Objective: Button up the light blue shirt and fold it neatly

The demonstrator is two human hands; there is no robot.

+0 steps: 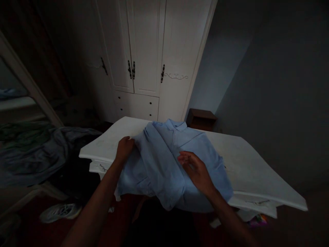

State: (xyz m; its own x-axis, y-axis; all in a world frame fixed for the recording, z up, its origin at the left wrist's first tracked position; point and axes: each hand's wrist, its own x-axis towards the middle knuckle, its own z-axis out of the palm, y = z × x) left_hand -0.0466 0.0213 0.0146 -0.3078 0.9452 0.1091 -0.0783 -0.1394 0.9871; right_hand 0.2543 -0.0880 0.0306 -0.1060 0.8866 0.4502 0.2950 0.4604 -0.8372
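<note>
A light blue collared shirt [164, 161] lies partly folded on a white table [246, 164], its lower edge hanging over the near side. My left hand [123, 149] is closed on the shirt's left edge, gripping the fabric. My right hand [196, 169] rests on the middle of the shirt with its fingers stretched out and slightly spread, pressing the cloth flat.
A white wardrobe [151, 58] with dark handles stands behind the table. A small brown cabinet [202, 118] sits at its right. A heap of dark clothes [38, 151] lies at the left, and a pale shoe [60, 211] is on the floor below it.
</note>
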